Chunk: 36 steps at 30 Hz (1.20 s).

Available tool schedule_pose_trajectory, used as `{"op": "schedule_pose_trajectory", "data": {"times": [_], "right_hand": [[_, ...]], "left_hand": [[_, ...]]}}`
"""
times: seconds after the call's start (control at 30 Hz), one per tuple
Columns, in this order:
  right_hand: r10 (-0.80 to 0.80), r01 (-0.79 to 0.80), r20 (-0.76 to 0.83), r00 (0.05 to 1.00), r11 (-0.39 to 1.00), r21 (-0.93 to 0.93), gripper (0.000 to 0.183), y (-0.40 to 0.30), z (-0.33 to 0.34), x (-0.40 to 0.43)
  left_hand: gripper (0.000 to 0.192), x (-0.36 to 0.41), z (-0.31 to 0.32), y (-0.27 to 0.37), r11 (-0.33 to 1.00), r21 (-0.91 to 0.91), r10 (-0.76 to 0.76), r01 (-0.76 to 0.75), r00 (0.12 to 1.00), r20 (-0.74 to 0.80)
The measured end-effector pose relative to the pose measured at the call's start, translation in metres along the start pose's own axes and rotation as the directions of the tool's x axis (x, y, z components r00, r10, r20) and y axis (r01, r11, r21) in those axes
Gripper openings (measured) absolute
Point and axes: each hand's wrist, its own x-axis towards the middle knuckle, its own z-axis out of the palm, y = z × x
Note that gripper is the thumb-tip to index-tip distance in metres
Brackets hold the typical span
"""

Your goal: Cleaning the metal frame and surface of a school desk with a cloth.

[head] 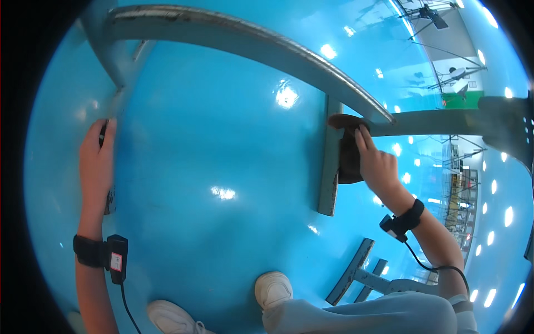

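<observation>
On the left, my left hand (98, 146) has its fingers closed around a small black object (102, 132), mostly hidden by the hand. It is over the worn metal foot (110, 200) of a table frame. My right hand (379, 165) grips a dark brown item (349, 156), apparently a cap, between thumb and fingers. A reddish-brown curved flap sticks out at the item's upper left. Behind it is the other grey-green metal foot (329, 183) of the frame. Each wrist wears a black strap with a cabled device.
A long grey metal crossbar (250, 39) with worn edges spans the upper view. An upright leg (434, 122) extends right from it. Another T-shaped metal foot (350, 271) stands at lower right. My white shoes (273, 290) rest on the glossy blue floor (217, 146). Tripods (457, 75) stand farther off.
</observation>
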Motion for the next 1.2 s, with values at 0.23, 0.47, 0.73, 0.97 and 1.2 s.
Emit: {"op": "schedule_pose_trajectory", "data": {"times": [0.23, 0.47, 0.73, 0.97, 1.2], "right_hand": [[0.008, -0.008, 0.003, 1.0, 0.986, -0.169, 0.058, -0.018, 0.01, -0.004], [0.134, -0.133, -0.038, 0.99, 0.991, 0.016, 0.059, -0.004, -0.011, -0.002], [0.219, -0.207, -0.032, 0.975, 0.954, 0.217, 0.047, -0.008, 0.003, 0.006], [0.264, -0.227, -0.027, 0.964, 0.874, 0.43, 0.042, -0.01, 0.002, 0.008], [0.365, -0.363, 0.091, 0.927, 0.806, 0.467, 0.034, -0.003, -0.036, 0.012]], "left_hand": [[0.047, 0.001, -0.004, 0.001, 0.999, 0.032, -0.006, 0.006, 1.0, 0.016], [0.046, 0.004, -0.003, -0.002, 0.999, 0.041, 0.016, -0.016, 1.0, -0.004], [0.044, 0.001, 0.0, 0.0, 0.999, 0.029, 0.03, -0.032, 0.998, 0.064], [0.043, 0.0, 0.005, 0.0, 0.999, -0.051, -0.017, 0.018, 0.999, 0.033], [0.043, 0.003, -0.007, 0.004, 0.994, -0.057, -0.093, 0.093, 0.996, 0.017]]}}
